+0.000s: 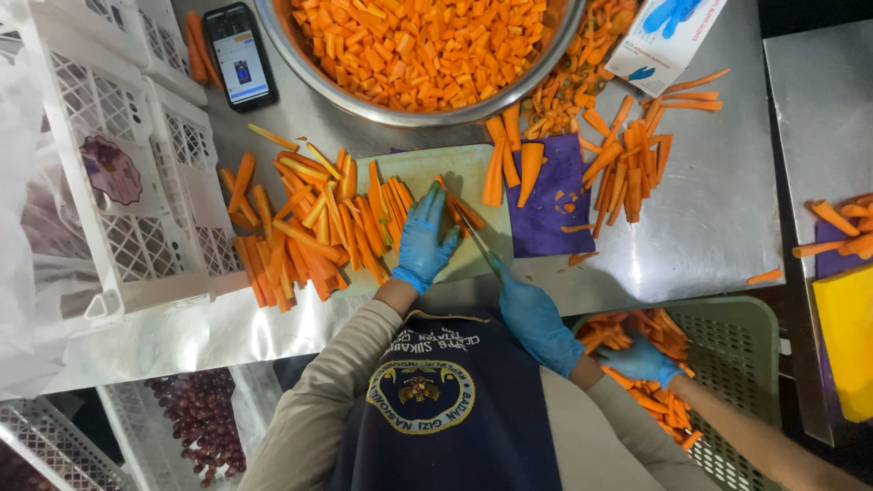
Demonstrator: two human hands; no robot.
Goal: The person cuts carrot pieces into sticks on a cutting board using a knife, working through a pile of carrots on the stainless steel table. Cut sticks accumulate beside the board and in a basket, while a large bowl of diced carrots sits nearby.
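Note:
My left hand (425, 240), in a blue glove, presses down on a few carrot sticks (466, 211) on the pale green cutting board (414, 168). In my right hand (536, 324), also gloved in blue, is a knife (477, 240). Its blade lies across the sticks just right of my left fingers. A thick pile of long carrot sticks (309, 227) covers the board's left side and spills onto the steel table (718, 227). Above the board stands a large steel bowl (314, 56) full of small cut carrot pieces (418, 45).
Another person's blue-gloved hand (640, 360) reaches into a green basket (741, 332) of carrot pieces at lower right. More carrot sticks (632, 159) lie beside a purple mat (546, 214). A phone (238, 56), a glove box (664, 36), white crates (118, 155) and a yellow board (846, 336) surround the area.

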